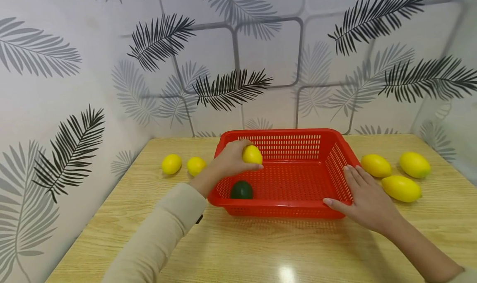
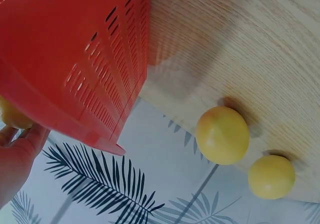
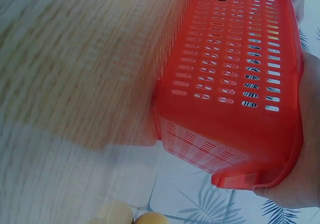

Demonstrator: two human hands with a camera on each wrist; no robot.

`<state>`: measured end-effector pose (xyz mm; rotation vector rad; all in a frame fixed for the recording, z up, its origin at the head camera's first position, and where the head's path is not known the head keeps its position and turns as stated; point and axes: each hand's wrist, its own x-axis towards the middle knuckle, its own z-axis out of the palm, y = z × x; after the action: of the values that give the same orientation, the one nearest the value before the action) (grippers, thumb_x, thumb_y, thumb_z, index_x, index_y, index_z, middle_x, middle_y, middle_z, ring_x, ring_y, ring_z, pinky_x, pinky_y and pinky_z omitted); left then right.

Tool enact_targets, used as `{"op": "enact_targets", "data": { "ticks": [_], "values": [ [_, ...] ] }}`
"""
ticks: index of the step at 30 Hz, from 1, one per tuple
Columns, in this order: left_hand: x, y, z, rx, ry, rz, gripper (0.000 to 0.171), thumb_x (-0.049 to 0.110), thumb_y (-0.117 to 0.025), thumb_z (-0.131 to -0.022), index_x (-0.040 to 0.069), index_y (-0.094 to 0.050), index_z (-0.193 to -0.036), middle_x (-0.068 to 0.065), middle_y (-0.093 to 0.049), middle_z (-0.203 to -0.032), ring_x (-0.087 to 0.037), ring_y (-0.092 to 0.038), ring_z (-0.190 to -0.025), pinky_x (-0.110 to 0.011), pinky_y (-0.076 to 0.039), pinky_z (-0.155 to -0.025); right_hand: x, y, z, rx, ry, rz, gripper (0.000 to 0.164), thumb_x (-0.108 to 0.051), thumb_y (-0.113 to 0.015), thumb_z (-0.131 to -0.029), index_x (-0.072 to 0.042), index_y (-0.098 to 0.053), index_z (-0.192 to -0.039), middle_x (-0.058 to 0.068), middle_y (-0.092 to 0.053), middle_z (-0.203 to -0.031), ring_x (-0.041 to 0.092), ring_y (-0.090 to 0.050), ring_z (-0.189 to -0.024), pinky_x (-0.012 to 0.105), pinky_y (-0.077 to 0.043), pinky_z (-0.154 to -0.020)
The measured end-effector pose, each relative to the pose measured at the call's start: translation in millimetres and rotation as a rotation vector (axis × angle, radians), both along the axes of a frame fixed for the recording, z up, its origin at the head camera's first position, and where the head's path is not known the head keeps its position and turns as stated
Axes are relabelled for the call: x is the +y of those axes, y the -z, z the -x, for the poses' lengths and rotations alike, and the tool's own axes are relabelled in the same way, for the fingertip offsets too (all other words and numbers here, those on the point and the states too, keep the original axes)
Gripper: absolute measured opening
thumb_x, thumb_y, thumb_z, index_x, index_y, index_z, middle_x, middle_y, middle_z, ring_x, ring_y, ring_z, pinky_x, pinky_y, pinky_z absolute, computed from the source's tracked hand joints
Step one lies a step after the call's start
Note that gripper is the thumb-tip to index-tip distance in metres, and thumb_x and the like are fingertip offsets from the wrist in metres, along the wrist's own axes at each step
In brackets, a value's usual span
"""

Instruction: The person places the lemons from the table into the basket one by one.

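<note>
Over the left part of a red plastic basket (image 1: 287, 203), my left hand (image 1: 232, 157) grips a yellow lemon (image 1: 252, 155) between thumb and fingers. The left wrist view shows this lemon (image 2: 14, 115) partly behind the basket's rim. A dark green round fruit (image 1: 241, 190) lies inside the basket at the front left; its kind is unclear. At the basket's front right corner rests my right hand (image 1: 367, 202), its fingers extended along the side rim and its thumb on the front rim. The right wrist view shows that hand (image 3: 307, 149) against the rim.
Two rounded yellow fruits, one farther left (image 1: 171, 164) and one nearer the basket (image 1: 196, 166), lie on the wooden table (image 1: 246, 250). Right of the basket are three longer yellow fruits (image 1: 401, 188). A leaf-patterned wall (image 1: 268, 68) stands behind the table.
</note>
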<state>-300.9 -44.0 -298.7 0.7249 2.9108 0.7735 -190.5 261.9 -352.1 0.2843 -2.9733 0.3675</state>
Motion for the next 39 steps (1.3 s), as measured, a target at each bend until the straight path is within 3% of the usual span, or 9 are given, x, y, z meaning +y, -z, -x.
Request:
{"op": "enact_targets", "data": {
  "ticks": [8, 17, 23, 28, 35, 39],
  "values": [
    [7.2, 9.1, -0.1, -0.033, 0.046, 0.044, 0.074, 0.04, -0.074, -0.076, 0.006, -0.044, -0.134, -0.007, -0.054, -0.124, -0.022, -0.049, -0.108, -0.034, -0.049, -0.089, 0.6, 0.2, -0.5, 0.003, -0.002, 0.0, 0.1, -0.063, -0.051, -0.082, 0.011, -0.021, -0.142, 0.034, -0.023, -0.146, 0.05, -0.019, -0.134, 0.065, -0.018, -0.106],
    [15.3, 16.6, -3.2, -0.054, 0.092, 0.095, 0.066, 0.038, -0.075, -0.075, 0.007, -0.049, -0.127, -0.005, -0.058, -0.112, -0.019, -0.051, -0.099, -0.027, -0.05, -0.079, -0.9, -1.5, -0.2, -0.01, 0.003, 0.002, 0.101, -0.064, -0.051, -0.082, 0.011, -0.021, -0.142, 0.034, -0.023, -0.146, 0.049, -0.019, -0.134, 0.065, -0.019, -0.107],
    [27.4, 23.4, -2.0, -0.061, 0.157, 0.178, 0.063, 0.038, -0.074, -0.076, 0.007, -0.05, -0.125, -0.004, -0.059, -0.105, -0.017, -0.051, -0.093, -0.022, -0.049, -0.073, -0.1, -1.0, 0.3, -0.004, 0.004, -0.001, 0.1, -0.064, -0.051, -0.082, 0.011, -0.021, -0.142, 0.034, -0.023, -0.146, 0.05, -0.019, -0.134, 0.065, -0.019, -0.106],
    [33.5, 28.5, -3.3, -0.097, 0.173, 0.247, 0.064, 0.038, -0.073, -0.076, 0.009, -0.049, -0.127, -0.001, -0.057, -0.107, -0.015, -0.049, -0.096, -0.02, -0.048, -0.074, -0.6, 0.0, 0.3, 0.002, 0.001, 0.001, 0.1, -0.064, -0.051, -0.082, 0.011, -0.022, -0.142, 0.033, -0.025, -0.146, 0.05, -0.02, -0.134, 0.065, -0.02, -0.106],
    [39.5, 33.1, -5.2, -0.097, 0.229, 0.295, 0.05, 0.037, -0.072, -0.078, 0.009, -0.053, -0.115, -0.001, -0.056, -0.096, -0.014, -0.051, -0.087, -0.02, -0.046, -0.07, -0.3, -1.3, -0.4, 0.007, 0.004, -0.003, 0.1, -0.064, -0.052, -0.082, 0.011, -0.022, -0.142, 0.034, -0.024, -0.146, 0.05, -0.02, -0.133, 0.065, -0.02, -0.106],
    [43.4, 38.2, -5.5, -0.093, 0.255, 0.347, 0.05, 0.037, -0.071, -0.079, 0.009, -0.053, -0.117, -0.001, -0.056, -0.097, -0.013, -0.049, -0.088, -0.02, -0.044, -0.07, -0.2, -1.5, -0.9, 0.002, 0.004, 0.0, 0.101, -0.064, -0.052, -0.082, 0.011, -0.021, -0.142, 0.034, -0.024, -0.146, 0.05, -0.019, -0.134, 0.065, -0.019, -0.106]
  ]
}}
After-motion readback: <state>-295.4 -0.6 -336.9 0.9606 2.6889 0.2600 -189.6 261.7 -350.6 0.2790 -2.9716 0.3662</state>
